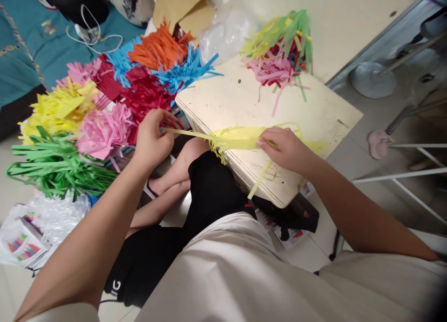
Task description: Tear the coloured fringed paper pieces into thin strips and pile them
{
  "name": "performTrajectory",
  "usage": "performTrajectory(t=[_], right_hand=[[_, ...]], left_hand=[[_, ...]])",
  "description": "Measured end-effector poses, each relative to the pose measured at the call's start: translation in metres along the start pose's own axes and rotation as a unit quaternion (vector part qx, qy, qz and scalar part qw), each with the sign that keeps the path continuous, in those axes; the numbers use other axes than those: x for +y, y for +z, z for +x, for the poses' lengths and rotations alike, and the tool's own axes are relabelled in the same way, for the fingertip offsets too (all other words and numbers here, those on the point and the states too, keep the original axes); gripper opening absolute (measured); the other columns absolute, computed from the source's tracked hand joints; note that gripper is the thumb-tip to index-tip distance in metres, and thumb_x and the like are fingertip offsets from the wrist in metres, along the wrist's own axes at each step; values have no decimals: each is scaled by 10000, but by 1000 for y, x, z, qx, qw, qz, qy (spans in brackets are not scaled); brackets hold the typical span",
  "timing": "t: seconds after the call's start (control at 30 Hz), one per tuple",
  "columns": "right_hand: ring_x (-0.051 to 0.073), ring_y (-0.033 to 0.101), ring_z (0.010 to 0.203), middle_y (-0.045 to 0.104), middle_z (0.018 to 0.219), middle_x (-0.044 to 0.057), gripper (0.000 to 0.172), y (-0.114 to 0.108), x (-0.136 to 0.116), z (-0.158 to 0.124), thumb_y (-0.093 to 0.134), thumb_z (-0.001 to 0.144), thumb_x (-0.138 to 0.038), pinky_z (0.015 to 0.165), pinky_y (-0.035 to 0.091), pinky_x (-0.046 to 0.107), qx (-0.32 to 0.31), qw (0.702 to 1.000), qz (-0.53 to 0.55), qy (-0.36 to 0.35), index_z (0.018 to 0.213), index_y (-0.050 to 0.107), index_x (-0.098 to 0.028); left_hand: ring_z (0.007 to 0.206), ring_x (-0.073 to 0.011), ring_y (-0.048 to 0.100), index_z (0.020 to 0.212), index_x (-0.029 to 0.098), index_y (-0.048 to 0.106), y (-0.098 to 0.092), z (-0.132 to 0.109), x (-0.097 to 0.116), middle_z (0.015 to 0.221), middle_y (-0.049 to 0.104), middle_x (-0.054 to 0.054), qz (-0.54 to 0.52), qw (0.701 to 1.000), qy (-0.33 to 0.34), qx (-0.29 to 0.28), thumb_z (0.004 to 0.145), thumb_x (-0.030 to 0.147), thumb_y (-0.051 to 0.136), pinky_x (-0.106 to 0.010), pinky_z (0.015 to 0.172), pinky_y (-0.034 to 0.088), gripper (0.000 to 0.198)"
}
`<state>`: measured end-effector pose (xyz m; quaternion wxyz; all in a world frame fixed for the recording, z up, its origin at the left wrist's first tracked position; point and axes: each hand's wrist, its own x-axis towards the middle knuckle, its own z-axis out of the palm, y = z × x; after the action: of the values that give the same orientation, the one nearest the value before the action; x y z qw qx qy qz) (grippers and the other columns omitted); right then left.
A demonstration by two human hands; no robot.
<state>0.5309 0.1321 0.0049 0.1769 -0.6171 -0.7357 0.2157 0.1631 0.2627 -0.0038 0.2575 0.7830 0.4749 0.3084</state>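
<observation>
My left hand (156, 135) is closed on one end of a thin yellow paper strip, stretched towards the table. My right hand (282, 146) pinches the yellow tissue paper (237, 137), which lies in a long band across the cream tabletop (223, 96). Fringed ends of this paper droop over the near edge, and a loose tail hangs below my right fingers. Just beyond my left hand is a heap of dark red fringed paper (145, 91). The fingertips of my left hand are partly hidden.
Piles of pink (104, 130), yellow (61, 108), green (59, 161), orange (160, 46) and blue fringed paper crowd the left. A mixed bundle (281, 52) rests at the table's far edge, near clear plastic (226, 36). At right stands a metal frame (405, 175).
</observation>
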Motion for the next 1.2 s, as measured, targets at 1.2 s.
performTrajectory(t=[1.2], right_hand=[[280,646,1014,749,1016,112,315,-15,4,-20,471,1120,-365,952,363,446,-111,991,-43,-57,924,667,-214]], left_hand=[[1061,-343,686,1164,193,794,74,-28,95,1177,774,-159,112,926,276,-230,1084,576,703,-490,899,527,401]])
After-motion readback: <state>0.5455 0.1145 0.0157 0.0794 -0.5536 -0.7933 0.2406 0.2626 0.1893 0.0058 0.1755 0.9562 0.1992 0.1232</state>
